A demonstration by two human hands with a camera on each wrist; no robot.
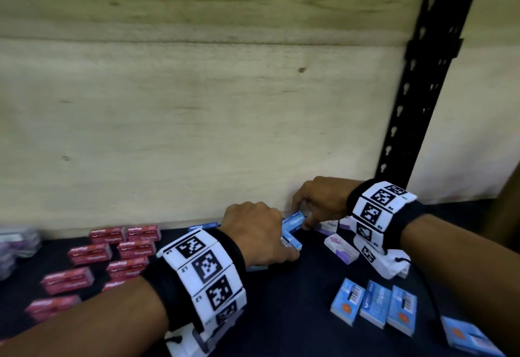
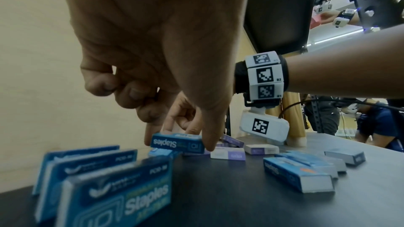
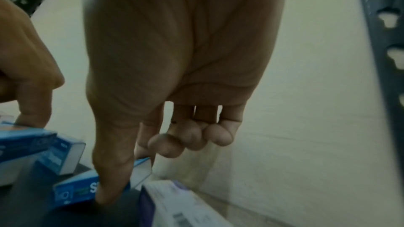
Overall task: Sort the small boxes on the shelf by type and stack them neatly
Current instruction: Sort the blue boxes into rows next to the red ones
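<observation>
Small staples boxes lie on the dark shelf [image 1: 295, 314]. My right hand [image 1: 312, 204] pinches one blue staples box [image 1: 294, 222] between thumb and forefinger, close to the back wall; the pinched blue staples box [image 3: 76, 189] [image 2: 177, 141] also shows in both wrist views. Just left of it my left hand [image 1: 259, 232] curls over another blue box [image 1: 291, 241], a fingertip on top of this blue box [image 3: 22, 137]. In the left wrist view my left hand [image 2: 153, 40] has its thumb reaching down beside the pinched box. Both hands nearly touch.
Red staples boxes [image 1: 135, 244] lie scattered at the left. Purple-and-white boxes [image 1: 340, 248] sit right of my hands. A row of blue boxes [image 1: 372, 304] lies at the front right. Three blue boxes [image 2: 98, 187] stand on edge under my left wrist. A black upright [image 1: 422, 75] stands at the right.
</observation>
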